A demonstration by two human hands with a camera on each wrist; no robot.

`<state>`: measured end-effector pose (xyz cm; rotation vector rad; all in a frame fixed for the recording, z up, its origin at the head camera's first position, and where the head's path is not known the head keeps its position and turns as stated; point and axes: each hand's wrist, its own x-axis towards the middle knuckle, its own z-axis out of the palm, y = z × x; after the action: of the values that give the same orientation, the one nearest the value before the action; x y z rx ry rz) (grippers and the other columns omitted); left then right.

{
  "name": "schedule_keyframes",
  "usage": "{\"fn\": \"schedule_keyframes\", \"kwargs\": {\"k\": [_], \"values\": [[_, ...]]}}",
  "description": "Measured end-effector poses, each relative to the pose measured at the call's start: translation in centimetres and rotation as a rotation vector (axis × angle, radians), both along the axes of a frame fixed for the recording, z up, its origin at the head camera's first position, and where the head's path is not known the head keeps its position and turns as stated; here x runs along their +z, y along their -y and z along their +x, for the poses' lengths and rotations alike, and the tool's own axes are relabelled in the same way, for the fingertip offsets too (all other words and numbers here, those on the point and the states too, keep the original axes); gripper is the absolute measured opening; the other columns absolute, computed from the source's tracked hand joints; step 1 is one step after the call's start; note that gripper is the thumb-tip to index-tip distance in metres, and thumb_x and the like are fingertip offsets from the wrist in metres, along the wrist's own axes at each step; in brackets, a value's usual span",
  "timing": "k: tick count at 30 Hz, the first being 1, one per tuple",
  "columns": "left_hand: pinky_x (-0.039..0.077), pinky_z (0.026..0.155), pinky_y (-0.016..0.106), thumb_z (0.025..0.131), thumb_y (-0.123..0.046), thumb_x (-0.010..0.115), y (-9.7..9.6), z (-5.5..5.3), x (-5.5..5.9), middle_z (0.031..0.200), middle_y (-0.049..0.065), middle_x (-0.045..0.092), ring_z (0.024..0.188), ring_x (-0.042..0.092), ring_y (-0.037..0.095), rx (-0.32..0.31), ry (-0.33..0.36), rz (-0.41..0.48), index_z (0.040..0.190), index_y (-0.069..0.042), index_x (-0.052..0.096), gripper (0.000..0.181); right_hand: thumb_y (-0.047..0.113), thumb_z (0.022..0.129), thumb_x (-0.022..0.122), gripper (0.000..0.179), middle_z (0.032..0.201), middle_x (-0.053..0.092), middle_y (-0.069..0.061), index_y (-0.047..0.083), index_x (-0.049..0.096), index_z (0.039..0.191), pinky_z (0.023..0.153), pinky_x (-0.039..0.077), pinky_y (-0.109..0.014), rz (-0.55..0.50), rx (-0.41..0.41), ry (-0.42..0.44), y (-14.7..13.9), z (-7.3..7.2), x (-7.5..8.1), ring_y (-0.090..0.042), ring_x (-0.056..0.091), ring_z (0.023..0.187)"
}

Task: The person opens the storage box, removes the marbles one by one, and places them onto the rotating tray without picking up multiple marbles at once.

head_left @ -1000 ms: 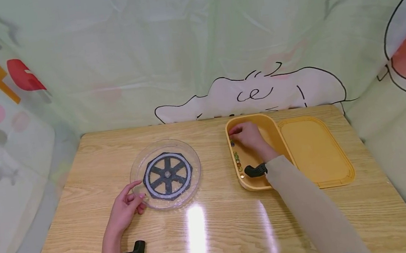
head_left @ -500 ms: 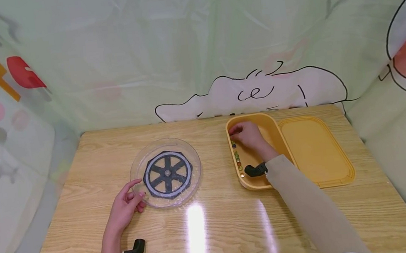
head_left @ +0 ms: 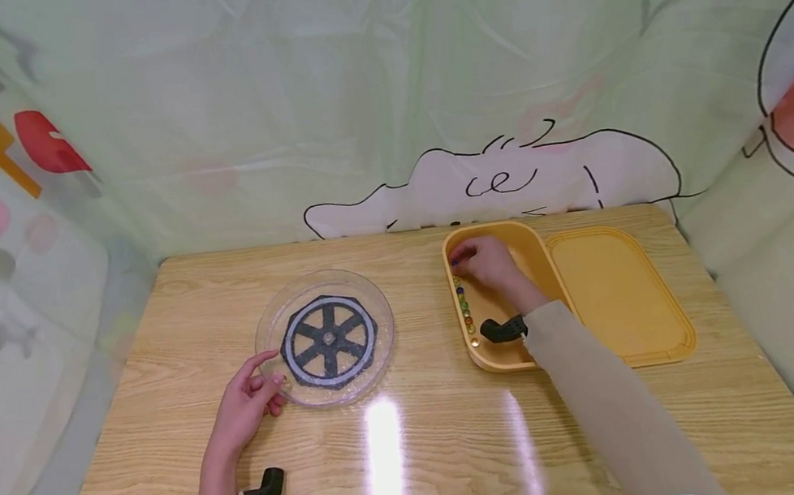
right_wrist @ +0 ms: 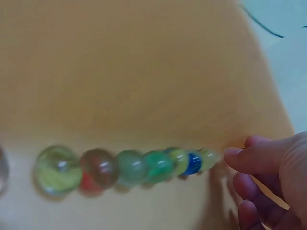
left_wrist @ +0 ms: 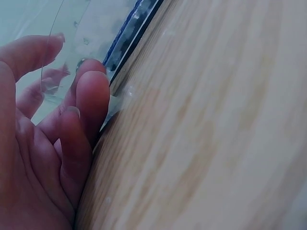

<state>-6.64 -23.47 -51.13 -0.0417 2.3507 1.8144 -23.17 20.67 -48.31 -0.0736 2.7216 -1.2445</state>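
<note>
In the head view my left hand point(head_left: 239, 412) is at the near left rim of a clear round dish point(head_left: 384, 314), its thumb and fingers gripping the edge. The left wrist view shows the fingertips point(left_wrist: 93, 93) on both sides of the transparent rim. A dark wheel-like piece with spokes point(head_left: 331, 361) shows inside the dish. My right hand point(head_left: 490, 263) reaches into a yellow-orange box point(head_left: 539, 264) and pinches a small blue marble point(head_left: 454, 262) at its left wall. Several glass marbles, among them a yellow-green one point(right_wrist: 57, 170) and a green one point(right_wrist: 158, 165), lie in a row beside the fingers.
A matching yellow-orange lid point(head_left: 619, 296) lies just right of the box. Both stand on a wooden table point(head_left: 434, 439). A printed curtain point(head_left: 242, 110) hangs behind the back edge. Each wrist carries a black camera mount point(head_left: 266, 487).
The marbles nearest my right fingers have shifted slightly toward the near end of the box, and a blue marble now shows at the fingertips. My left hand and the dish stay in place.
</note>
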Motion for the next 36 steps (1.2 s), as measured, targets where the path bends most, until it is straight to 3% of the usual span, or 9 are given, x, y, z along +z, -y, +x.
{"fn": "schedule_keyframes", "kwargs": {"k": [4,9,13,15,20,25,30,36], "values": [[0.054,0.059,0.03,0.099,-0.012,0.063,0.0,0.0,-0.1,0.075,0.014,0.064,0.058,0.06,0.02,0.006,0.01,-0.012,0.14,-0.009,0.052,0.043,0.006,0.087,0.075,0.02,0.105,0.07,-0.013,0.002,0.073,0.106,0.084,0.048,-0.037,-0.041,-0.013,0.003,-0.2,0.3,1.1,-0.027,0.061,0.095],[0.054,0.059,0.03,0.099,-0.011,0.062,0.1,-0.2,-0.2,0.075,0.014,0.064,0.059,0.06,0.02,-0.004,-0.004,-0.015,0.14,-0.011,0.051,0.042,0.004,0.089,0.073,0.021,0.11,0.069,-0.016,0.0,0.071,0.11,0.074,0.047,-0.029,-0.123,-0.058,0.023,-0.3,0.5,2.1,-0.026,0.058,0.094],[0.054,0.058,0.03,0.099,-0.007,0.061,0.0,-0.3,-0.2,0.075,0.016,0.064,0.058,0.059,0.019,-0.006,-0.006,-0.003,0.141,-0.007,0.05,0.043,0.002,0.09,0.072,0.021,0.112,0.068,-0.019,-0.002,0.071,0.11,0.072,0.047,-0.027,-0.158,-0.065,0.018,-0.4,0.5,2.9,-0.027,0.061,0.096],[0.054,0.058,0.029,0.099,-0.005,0.06,-0.2,-0.2,0.3,0.075,0.016,0.063,0.058,0.059,0.019,-0.005,0.001,-0.002,0.141,-0.004,0.05,0.043,0.003,0.091,0.071,0.02,0.112,0.068,-0.018,-0.002,0.071,0.111,0.073,0.047,-0.027,-0.154,-0.056,0.013,-0.5,0.6,3.3,-0.028,0.062,0.097],[0.054,0.058,0.029,0.099,-0.001,0.059,-0.5,0.1,0.9,0.075,0.016,0.063,0.058,0.059,0.02,0.001,0.008,0.017,0.14,0.0,0.049,0.043,0.006,0.093,0.07,0.021,0.113,0.068,-0.017,-0.001,0.071,0.112,0.079,0.052,-0.035,-0.187,-0.046,0.003,-0.6,1.3,4.8,-0.028,0.063,0.096],[0.054,0.059,0.03,0.099,-0.006,0.061,-0.3,-0.1,-0.1,0.077,0.017,0.064,0.058,0.06,0.019,-0.004,0.016,0.019,0.141,-0.005,0.049,0.044,0.008,0.094,0.07,0.022,0.113,0.068,-0.016,0.0,0.07,0.114,0.087,0.052,-0.049,-0.208,-0.069,-0.034,-0.6,2.3,6.4,-0.027,0.063,0.097],[0.054,0.059,0.03,0.099,-0.01,0.063,-0.1,-0.1,-0.4,0.077,0.016,0.065,0.058,0.06,0.02,0.01,0.0,0.005,0.139,-0.008,0.051,0.042,0.016,0.093,0.072,0.023,0.11,0.07,-0.012,0.004,0.071,0.113,0.082,0.052,-0.037,-0.189,-0.081,-0.083,0.3,3.2,7.6,-0.025,0.063,0.099],[0.055,0.059,0.031,0.099,-0.012,0.063,0.1,0.0,-0.4,0.076,0.014,0.065,0.058,0.06,0.02,0.013,0.012,-0.003,0.139,-0.01,0.051,0.042,0.014,0.092,0.074,0.022,0.107,0.071,-0.012,0.003,0.073,0.111,0.075,0.051,-0.025,-0.228,-0.052,-0.155,2.3,4.3,8.9,-0.025,0.065,0.097]]}}
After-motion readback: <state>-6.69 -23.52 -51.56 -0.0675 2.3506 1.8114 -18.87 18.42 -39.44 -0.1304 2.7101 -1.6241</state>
